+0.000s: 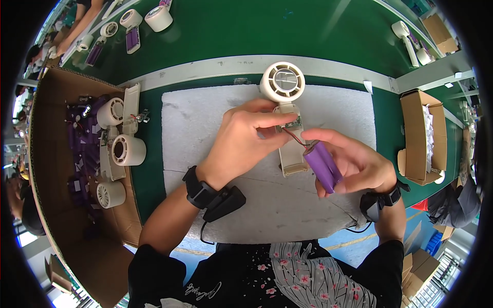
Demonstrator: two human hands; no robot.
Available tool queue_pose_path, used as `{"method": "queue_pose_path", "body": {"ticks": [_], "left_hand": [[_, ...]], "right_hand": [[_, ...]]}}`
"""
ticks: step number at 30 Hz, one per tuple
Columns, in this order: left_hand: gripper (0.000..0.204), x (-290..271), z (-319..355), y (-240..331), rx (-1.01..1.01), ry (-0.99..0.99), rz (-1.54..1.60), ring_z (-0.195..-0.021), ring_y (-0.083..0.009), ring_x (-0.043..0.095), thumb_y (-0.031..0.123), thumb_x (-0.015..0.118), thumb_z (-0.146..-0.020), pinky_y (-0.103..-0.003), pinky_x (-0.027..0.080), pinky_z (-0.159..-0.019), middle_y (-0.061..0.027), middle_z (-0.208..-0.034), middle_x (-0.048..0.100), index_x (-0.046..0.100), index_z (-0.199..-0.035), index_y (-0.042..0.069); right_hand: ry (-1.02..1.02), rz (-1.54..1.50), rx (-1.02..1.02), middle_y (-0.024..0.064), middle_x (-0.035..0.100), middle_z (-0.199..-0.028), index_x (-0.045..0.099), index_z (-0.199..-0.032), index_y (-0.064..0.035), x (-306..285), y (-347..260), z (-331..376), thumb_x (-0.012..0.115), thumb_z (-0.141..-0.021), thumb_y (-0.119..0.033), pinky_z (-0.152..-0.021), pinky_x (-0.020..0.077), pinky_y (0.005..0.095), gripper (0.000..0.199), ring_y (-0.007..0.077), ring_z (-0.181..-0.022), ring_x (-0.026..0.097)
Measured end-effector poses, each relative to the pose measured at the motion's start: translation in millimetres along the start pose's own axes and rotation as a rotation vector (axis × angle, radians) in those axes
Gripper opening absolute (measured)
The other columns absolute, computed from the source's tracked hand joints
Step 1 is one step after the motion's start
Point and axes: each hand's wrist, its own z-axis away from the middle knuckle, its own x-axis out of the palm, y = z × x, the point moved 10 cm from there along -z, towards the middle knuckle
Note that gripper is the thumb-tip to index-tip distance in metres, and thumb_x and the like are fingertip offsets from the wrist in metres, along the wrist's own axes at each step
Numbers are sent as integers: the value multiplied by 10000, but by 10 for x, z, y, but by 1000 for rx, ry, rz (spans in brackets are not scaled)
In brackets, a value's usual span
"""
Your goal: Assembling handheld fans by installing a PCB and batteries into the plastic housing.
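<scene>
A white handheld fan [265,88] lies on the grey foam mat with its round head toward the far side and its handle casing uncovered. My left hand [237,139] is closed on the fan, fingers pressed at the small green circuit board [295,123] in the handle. Red and dark wires [295,136] run from there to a purple battery pack [323,165]. My right hand [362,167] grips that pack between thumb and fingers, just off the right side of the casing. The pack is tilted and outside the handle. Part of the board is hidden by my left fingers.
A cardboard box [84,262] on the left holds many purple batteries [82,154], with white fan parts [128,150] at its edge. A smaller carton [409,118] stands right. Beyond a metal rail [205,69], a green belt [231,31] carries more fan parts. Another person's arm [82,25] reaches in far left.
</scene>
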Motion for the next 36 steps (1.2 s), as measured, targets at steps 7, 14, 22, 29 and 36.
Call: {"method": "queue_pose_path", "body": {"ticks": [7, 14, 22, 29, 36], "left_hand": [[343, -16, 13, 62, 67, 30, -107, -733, -168, 688, -19, 740, -714, -269, 555, -645, -119, -995, 691, 734, -1047, 60], [345, -5, -5, 96, 84, 35, -122, -733, -143, 694, -38, 721, -716, -248, 545, -640, -105, -960, 712, 738, -1047, 61], [302, -5, -9, 73, 48, -10, -93, -755, -163, 703, -40, 658, -777, -253, 538, -664, -121, -953, 725, 729, -1057, 49], [300, 4, -21, 10, 58, -89, -123, -777, -182, 707, -42, 637, -813, -260, 532, -678, -143, -987, 721, 713, -1091, 45], [305, 27, -21, 36, 59, -158, -166, -759, -237, 702, -11, 643, -840, -271, 527, -672, -159, -1018, 707, 698, -1131, 63]], "right_hand": [[131, 41, 119, 122, 504, -1220, 325, -1448, -35, -58, -83, 38, 780, -594, 50, -811, 557, 365, 972, 280, -992, 651], [213, 455, -207, 79, 515, -1246, 498, -1331, -35, -185, -249, 5, 860, -498, -52, -939, 483, 389, 908, 231, -1142, 548], [322, 895, -333, 70, 578, -1201, 536, -1284, -89, -57, -332, -17, 837, -585, -48, -890, 484, 327, 762, 222, -1058, 577], [377, 1037, -421, 97, 575, -1213, 533, -1253, -76, 50, -311, -90, 847, -593, -52, -893, 506, 380, 731, 265, -1054, 575], [415, 1206, -529, 127, 569, -1247, 569, -1235, -48, 202, -354, -51, 860, -528, -6, -919, 500, 382, 766, 288, -1079, 566]]}}
